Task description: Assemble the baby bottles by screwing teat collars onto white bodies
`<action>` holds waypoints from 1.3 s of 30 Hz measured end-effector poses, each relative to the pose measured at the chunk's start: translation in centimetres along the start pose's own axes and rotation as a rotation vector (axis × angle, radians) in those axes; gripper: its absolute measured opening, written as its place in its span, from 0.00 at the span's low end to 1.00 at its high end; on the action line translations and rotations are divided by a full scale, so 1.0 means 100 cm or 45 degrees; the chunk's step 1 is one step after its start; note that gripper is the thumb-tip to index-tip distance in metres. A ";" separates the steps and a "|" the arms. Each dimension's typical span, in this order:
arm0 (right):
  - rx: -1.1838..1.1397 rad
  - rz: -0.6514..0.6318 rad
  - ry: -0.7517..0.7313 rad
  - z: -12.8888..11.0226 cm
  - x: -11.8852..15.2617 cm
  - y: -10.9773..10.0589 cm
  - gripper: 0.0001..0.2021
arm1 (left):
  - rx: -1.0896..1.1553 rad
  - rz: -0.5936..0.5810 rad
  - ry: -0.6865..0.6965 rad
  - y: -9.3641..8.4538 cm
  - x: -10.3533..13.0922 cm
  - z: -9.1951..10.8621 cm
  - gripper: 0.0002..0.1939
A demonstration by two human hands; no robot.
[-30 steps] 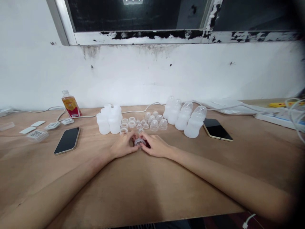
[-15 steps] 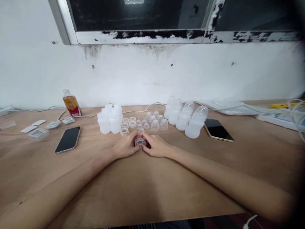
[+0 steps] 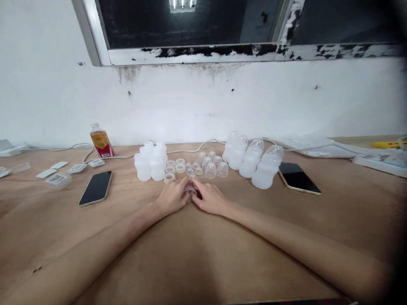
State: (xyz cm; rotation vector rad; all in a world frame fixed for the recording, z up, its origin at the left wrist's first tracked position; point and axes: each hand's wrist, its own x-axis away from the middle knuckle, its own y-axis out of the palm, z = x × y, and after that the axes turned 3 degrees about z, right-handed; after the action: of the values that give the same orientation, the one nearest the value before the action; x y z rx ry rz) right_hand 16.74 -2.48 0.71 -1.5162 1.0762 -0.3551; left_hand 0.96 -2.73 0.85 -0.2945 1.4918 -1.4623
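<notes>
My left hand (image 3: 173,196) and my right hand (image 3: 209,196) meet at the middle of the table, fingers closed around a clear ring with a nipple (image 3: 190,189). Just beyond them lie several rings (image 3: 169,178), small clear nipples (image 3: 199,170) and clear domed caps (image 3: 210,170). White bottles without caps (image 3: 158,165) stand in a cluster to the left. On the right, several bottles with clear caps (image 3: 263,178) stand in a slanting row.
A phone (image 3: 96,188) lies at the left, and another phone (image 3: 299,178) at the right. A drink bottle (image 3: 102,143), small flat cases (image 3: 59,180) and a white cable (image 3: 203,144) lie towards the wall. A power strip (image 3: 378,164) is far right.
The view has shifted slightly, so the scene sits a little lower and further right. Both hands still hold the ring, which is now tilted and shows less of its opening.
</notes>
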 end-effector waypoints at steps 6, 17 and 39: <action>0.075 0.012 -0.015 -0.002 0.002 0.000 0.09 | -0.036 0.021 0.096 -0.002 0.004 -0.004 0.04; -0.501 0.222 -0.009 0.010 -0.003 0.001 0.18 | -0.457 0.281 0.123 -0.036 -0.008 -0.009 0.14; -1.958 0.262 0.475 0.017 -0.010 -0.002 0.27 | -0.081 0.045 0.032 -0.080 -0.021 -0.041 0.16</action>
State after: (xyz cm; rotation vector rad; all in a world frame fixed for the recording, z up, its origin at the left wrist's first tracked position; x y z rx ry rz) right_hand 17.56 -0.65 0.79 -2.6566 1.9691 0.5294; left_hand -4.63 -0.58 7.80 -0.2873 1.5582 -1.3973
